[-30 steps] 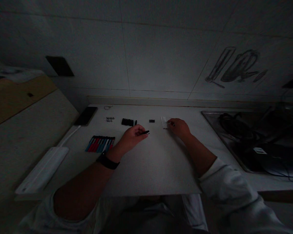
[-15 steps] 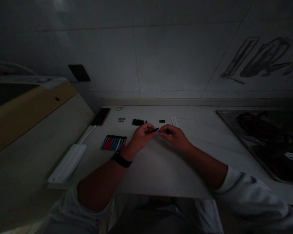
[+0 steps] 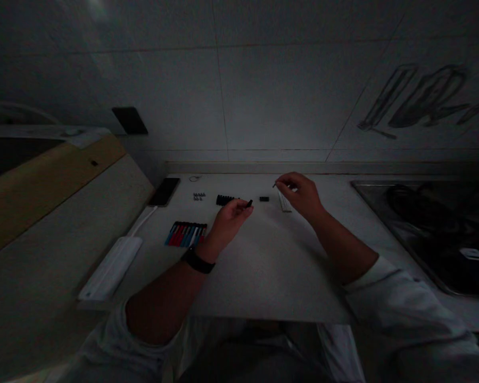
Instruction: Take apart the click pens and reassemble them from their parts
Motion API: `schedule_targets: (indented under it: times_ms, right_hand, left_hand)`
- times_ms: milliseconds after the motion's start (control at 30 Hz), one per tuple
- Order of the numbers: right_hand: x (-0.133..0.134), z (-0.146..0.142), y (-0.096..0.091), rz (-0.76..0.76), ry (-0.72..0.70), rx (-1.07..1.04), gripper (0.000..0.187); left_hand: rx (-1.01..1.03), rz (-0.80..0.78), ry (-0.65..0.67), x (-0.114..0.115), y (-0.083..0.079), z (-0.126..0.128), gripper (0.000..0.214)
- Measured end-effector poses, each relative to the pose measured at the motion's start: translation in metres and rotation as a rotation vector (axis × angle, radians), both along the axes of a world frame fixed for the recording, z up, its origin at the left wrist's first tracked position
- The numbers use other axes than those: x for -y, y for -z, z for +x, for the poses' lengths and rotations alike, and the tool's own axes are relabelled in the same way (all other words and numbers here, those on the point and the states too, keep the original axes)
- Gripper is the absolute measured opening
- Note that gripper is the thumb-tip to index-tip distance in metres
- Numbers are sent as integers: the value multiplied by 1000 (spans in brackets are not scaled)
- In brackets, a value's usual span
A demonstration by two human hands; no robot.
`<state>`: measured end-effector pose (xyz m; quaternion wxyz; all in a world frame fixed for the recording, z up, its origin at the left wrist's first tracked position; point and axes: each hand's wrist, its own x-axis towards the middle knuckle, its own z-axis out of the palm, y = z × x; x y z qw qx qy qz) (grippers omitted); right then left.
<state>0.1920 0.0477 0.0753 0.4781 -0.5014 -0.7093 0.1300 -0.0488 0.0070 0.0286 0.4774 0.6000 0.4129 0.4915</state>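
Observation:
Pinched between my left thumb and finger is a short black tube-like piece (image 3: 249, 204), and my left hand (image 3: 232, 217) hovers low over the counter. My right hand (image 3: 300, 196) is further back and to the right, fingertips together on a tiny dark piece (image 3: 274, 185) whose kind is too small to make out. Under that hand lie several thin pen refills (image 3: 283, 204), partly covered. A row of black tube-like pieces (image 3: 224, 200) sits behind my left hand. Between the hands lies a group of small black pieces (image 3: 264, 199).
Coloured pens (image 3: 186, 234) with black ends lie left of my left wrist. Small grey pieces (image 3: 199, 196) stand behind them. A phone (image 3: 164, 191), a white power strip (image 3: 110, 267) and a thin loop (image 3: 195, 178) are further left. A sink (image 3: 403, 242) holding dark items borders the right.
My right hand has moved away from my left, back and to the right, with a tiny dark piece at its fingertips. My left hand keeps the black piece, now tilted more upward.

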Motion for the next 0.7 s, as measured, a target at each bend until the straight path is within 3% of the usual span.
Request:
schedule_targets:
  times_ms: [133,300,433,700]
  right_hand:
    - [-44,13,-6,-121,48,200,18]
    - [-78,12,18,-445,89,589,19]
    - [-87,10,36,-534,97,808,26]
    - [-89,5,48,-565,68,862,33]
  left_hand:
    - [42,-10,-23,-3,3,-3,27]
    - [56,-11,-65,-5,1,-7,28]
    - [76,2,-90,-9,-1,-10,29]
    - [117,8,-128,-12,-3,-14,30]
